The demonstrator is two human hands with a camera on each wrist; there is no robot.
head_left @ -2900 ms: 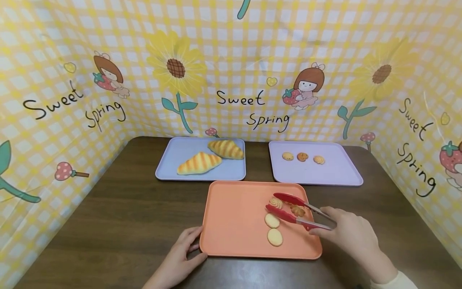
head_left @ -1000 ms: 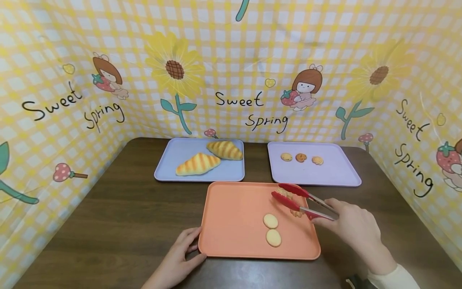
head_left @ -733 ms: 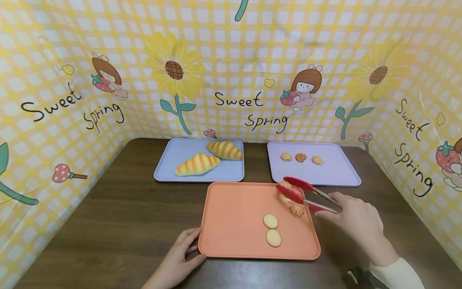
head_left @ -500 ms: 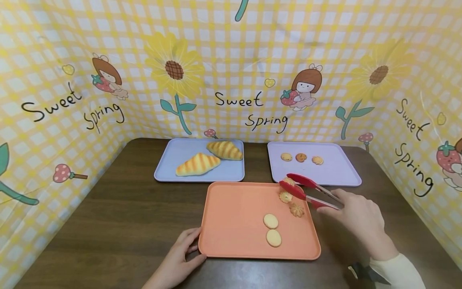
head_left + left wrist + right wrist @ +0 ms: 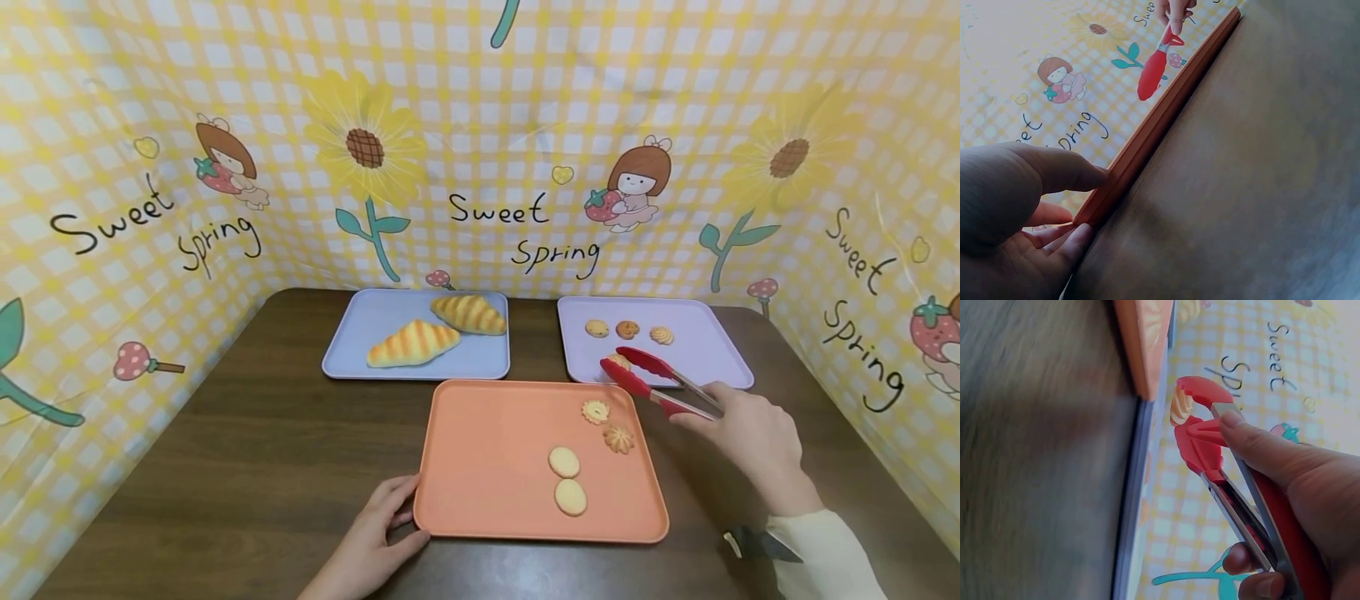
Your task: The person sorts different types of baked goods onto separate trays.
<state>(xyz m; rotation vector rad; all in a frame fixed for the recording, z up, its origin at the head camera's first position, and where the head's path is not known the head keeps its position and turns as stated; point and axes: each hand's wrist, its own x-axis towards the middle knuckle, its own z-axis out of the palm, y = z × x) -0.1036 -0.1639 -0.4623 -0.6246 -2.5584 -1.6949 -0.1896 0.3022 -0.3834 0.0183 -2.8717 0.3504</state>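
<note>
The right hand (image 5: pixel 750 437) holds red tongs (image 5: pixel 656 379), fingers curled tight around the handles. The tips pinch a small swirl cookie (image 5: pixel 617 362) over the front left edge of the purple tray (image 5: pixel 712 354). The left hand (image 5: pixel 371 537) grips the front left corner of the orange tray (image 5: pixel 487 450), thumb on top of the rim. Four cookies lie on the orange tray. Three cookies sit in a row near the back edge of the purple tray.
</note>
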